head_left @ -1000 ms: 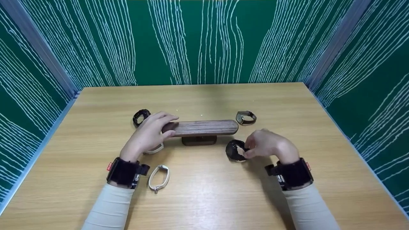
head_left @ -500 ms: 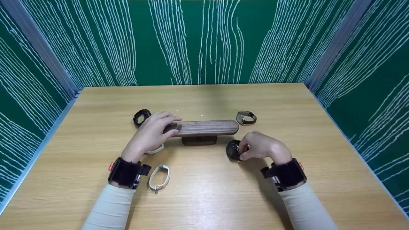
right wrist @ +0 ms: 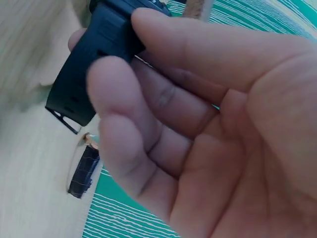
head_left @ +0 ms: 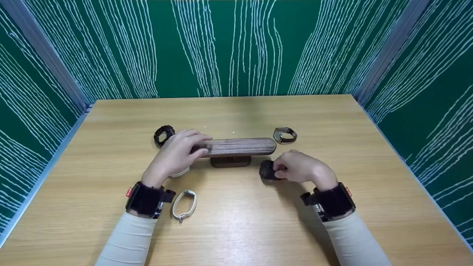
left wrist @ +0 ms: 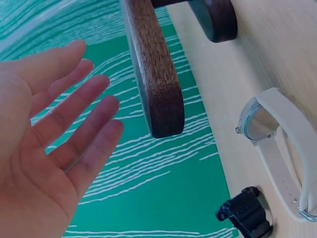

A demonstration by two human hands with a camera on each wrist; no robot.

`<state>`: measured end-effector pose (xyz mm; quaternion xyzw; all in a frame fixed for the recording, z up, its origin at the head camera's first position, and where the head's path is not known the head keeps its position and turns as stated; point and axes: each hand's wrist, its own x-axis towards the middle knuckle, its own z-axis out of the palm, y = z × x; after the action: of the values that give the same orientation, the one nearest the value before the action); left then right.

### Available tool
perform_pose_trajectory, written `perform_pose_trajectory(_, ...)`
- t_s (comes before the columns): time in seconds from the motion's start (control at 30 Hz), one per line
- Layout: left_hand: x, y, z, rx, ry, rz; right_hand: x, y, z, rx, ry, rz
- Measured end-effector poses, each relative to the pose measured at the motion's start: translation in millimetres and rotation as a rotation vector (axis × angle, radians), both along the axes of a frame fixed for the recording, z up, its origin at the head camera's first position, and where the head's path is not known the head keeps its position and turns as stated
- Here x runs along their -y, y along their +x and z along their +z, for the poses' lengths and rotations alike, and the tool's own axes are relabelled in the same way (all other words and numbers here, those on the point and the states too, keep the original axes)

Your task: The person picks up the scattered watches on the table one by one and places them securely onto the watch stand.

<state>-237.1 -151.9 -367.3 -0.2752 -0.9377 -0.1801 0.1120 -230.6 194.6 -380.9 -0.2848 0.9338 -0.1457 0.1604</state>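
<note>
My right hand (head_left: 301, 166) pinches a black watch (head_left: 267, 170) by its strap, right of the wooden watch stand's base. In the right wrist view, thumb and fingers close on the black strap (right wrist: 91, 59), with its buckle end hanging free. My left hand (head_left: 177, 149) hovers beside the left end of the watch stand (head_left: 240, 147). Its fingers are extended and, in the left wrist view, stand apart from the wooden bar (left wrist: 156, 84). A white-strapped watch (head_left: 181, 172) is partly hidden below the left hand, and another black watch (head_left: 162, 135) lies behind it.
A brown-strapped watch (head_left: 285, 135) with a gold-toned case lies off the bar's right end. Nearer me, left of centre, is a second white-strapped watch (head_left: 184, 205). Green walls with white streaks (head_left: 221, 48) enclose the table (head_left: 236, 229) at back and sides.
My right hand has moved left to the black watch and taken hold of it, and the watch has turned and tilted. The left hand has shifted slightly right.
</note>
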Motion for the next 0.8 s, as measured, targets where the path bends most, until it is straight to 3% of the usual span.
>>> perform_pose_trajectory(0.13, -2.1, 0.7, 0.2, 0.0, 0.015, -0.014, 1, 4.0, 6.5, -0.032, -0.028, 0.047)
perform_pose_trajectory(0.37, -7.6, 5.2, 0.9, 0.068, 0.063, -0.076, 6, 11.8, 19.4, 0.009, -0.094, 0.116)
perform_pose_trajectory(0.6, -17.5, 12.5, 2.2, 0.139, 0.07, -0.234, 10, 19.6, 32.4, 0.031, -0.205, 0.135)
perform_pose_trajectory(0.8, -28.2, 17.3, 0.0, 0.078, 0.081, -0.351, 13, 21.0, 34.1, 0.015, -0.32, 0.152)
